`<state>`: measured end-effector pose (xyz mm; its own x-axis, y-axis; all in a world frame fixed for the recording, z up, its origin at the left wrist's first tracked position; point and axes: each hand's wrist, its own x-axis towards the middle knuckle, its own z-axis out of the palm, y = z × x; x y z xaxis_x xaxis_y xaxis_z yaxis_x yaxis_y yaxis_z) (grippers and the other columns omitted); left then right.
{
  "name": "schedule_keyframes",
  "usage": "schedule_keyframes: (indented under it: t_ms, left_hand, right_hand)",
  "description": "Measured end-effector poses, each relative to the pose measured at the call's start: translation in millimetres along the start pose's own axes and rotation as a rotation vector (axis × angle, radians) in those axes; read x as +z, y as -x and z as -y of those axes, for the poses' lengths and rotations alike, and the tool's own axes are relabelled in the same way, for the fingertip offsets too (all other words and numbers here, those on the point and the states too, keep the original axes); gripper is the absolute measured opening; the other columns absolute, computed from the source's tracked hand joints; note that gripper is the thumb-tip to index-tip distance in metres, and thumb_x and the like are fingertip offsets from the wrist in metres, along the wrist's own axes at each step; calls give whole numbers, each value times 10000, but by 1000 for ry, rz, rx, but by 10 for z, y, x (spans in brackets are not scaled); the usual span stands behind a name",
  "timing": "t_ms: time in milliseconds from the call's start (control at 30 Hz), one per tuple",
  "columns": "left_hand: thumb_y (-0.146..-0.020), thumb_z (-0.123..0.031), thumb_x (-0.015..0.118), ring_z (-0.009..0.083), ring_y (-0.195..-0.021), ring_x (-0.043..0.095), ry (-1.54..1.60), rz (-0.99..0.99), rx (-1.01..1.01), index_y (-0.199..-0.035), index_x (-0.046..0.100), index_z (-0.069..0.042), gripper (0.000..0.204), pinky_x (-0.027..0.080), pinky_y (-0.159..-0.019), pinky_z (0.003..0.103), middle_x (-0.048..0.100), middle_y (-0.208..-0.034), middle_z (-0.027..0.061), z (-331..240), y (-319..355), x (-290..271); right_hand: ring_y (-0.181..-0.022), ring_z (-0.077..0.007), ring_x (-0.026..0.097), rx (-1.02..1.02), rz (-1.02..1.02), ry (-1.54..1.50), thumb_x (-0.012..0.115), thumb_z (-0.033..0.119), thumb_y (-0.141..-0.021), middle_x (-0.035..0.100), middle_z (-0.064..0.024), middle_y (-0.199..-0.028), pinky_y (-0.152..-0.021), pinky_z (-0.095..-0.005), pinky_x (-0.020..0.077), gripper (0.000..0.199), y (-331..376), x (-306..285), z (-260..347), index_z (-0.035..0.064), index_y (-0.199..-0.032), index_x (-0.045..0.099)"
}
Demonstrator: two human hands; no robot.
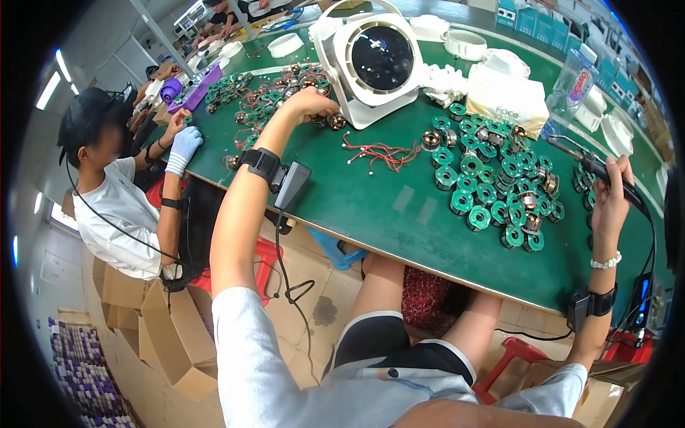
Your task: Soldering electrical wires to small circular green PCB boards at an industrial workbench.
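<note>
My left hand (312,105) reaches across the green table to the foot of the white fan. Its fingers are closed on a copper-wound motor stator (337,121), which they partly hide. Raised at the right side, my right hand (615,187) grips a soldering iron (591,164) by its black handle, with the metal tip pointing up and left. A large cluster of stators on green round circuit boards (487,173) lies between my hands. Left of it is a small bundle of red wires (382,152) with white plugs. More wired boards (291,84) are heaped beyond my left hand.
The white fan (377,64) stands at the table's far middle. Behind the cluster are a tissue pack (508,100) and a plastic bottle (571,89). A co-worker (107,178) with one gloved hand sits at the left, near a purple tray (196,87). The iron's cable hangs at the right.
</note>
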<state>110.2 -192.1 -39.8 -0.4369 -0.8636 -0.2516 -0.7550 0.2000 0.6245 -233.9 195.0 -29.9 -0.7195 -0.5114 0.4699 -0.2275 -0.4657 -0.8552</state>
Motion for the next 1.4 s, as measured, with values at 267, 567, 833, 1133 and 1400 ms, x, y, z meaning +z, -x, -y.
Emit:
schedule_keyframes:
  t_ms: [267,567,833,1133,1400]
  left_hand:
    - [-666,-377,703,68,-463,420,-165,35,28,-650,554,-66,345,297,-389,218,490,-559,-5,24,178,-67]
    - [-788,-261,640,38,-553,461,-4,147,135,-767,608,-90,175,309,-461,194,584,-642,-31,78,294,-54]
    - [-774,-108,630,52,-589,543,90,-23,272,-784,619,-47,63,393,-488,186,634,-699,10,133,612,-275]
    - [-758,-96,617,83,-638,559,282,-213,574,-815,595,-7,108,446,-575,200,610,-723,35,-280,1333,-478]
    - [-804,-104,598,62,-624,515,411,-165,791,-870,590,-9,116,401,-574,189,599,-746,41,-939,1629,-236]
  right_hand:
    - [-500,-2,274,4,-27,-10,563,87,-840,310,57,-615,-452,-152,249,276,0,42,21,125,-653,362]
    - [-467,0,279,-17,-18,-7,561,94,-841,322,60,-589,-417,-145,229,284,-13,51,21,126,-648,355]
    - [-461,6,289,-5,3,-13,565,103,-839,330,64,-577,-413,-141,228,294,0,44,14,128,-636,354]
    - [-461,2,253,-31,-19,1,574,87,-828,303,71,-575,-418,-148,225,289,12,28,32,124,-628,369]
    - [-464,11,286,-80,-4,-48,613,103,-806,353,79,-577,-423,-138,240,277,20,84,105,127,-635,397]
